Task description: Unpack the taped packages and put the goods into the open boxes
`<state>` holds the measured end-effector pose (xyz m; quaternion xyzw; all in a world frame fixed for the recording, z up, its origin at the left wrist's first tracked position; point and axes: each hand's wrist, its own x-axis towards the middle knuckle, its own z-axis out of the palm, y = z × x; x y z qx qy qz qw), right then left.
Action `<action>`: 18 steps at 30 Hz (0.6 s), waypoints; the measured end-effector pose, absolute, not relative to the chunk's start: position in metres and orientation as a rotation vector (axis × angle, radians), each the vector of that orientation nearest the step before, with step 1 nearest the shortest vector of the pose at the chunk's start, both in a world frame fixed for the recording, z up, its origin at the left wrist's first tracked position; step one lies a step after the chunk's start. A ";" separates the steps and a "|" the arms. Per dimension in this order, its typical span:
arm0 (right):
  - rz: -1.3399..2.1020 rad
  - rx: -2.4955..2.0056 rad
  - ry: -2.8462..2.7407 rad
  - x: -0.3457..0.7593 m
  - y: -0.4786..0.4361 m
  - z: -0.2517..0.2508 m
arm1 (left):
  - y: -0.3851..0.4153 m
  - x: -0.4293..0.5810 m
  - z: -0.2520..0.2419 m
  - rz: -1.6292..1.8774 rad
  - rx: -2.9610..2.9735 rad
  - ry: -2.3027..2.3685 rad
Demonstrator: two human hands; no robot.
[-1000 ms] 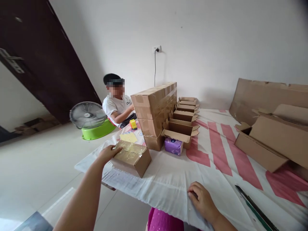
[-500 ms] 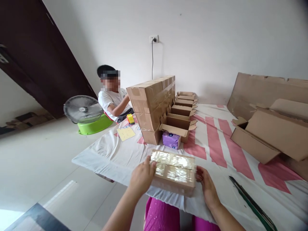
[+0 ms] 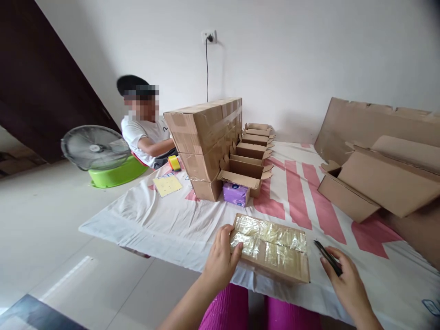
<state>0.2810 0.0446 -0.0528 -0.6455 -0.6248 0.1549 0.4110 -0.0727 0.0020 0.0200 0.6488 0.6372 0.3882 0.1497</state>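
A closed cardboard box (image 3: 271, 250) with shiny clear tape across its top lies at the table's front edge. My left hand (image 3: 223, 252) grips its left end, thumb on top and fingers at the far side. To the right of the box, my right hand (image 3: 343, 275) is closed around a dark utility knife (image 3: 328, 257), which points up and left toward the box without touching it. Beyond the box sits a purple packet (image 3: 235, 195), in front of a row of open cardboard boxes (image 3: 245, 169).
Taped boxes (image 3: 206, 137) stand stacked mid-table. Large open cartons (image 3: 388, 178) lie at the right. A yellow sheet (image 3: 167, 184) and yellow tape roll (image 3: 174, 163) are at the left. A person in a cap (image 3: 146, 137) sits beyond, near a fan (image 3: 96, 149).
My right hand has left the box's right side and picked up the knife from the table. The view has shifted, and the box with my left hand now appears farther right.
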 end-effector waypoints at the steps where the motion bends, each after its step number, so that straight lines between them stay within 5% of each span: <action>1: 0.227 -1.665 -1.655 0.290 0.045 -0.056 | 0.002 -0.073 0.020 1.141 1.849 1.817; 4: -0.126 -1.918 -1.811 0.311 0.041 -0.070 | 0.003 -0.075 0.020 1.180 1.741 1.790; 8: -0.141 -2.164 -1.935 0.328 0.040 -0.092 | 0.006 -0.077 0.024 1.177 1.633 1.843; 13: -0.076 -1.972 -1.979 0.339 0.052 -0.105 | 0.009 -0.078 0.026 1.201 1.562 1.861; 18: 0.026 -1.713 -1.749 0.318 0.051 -0.067 | 0.013 -0.084 0.025 1.307 1.419 1.746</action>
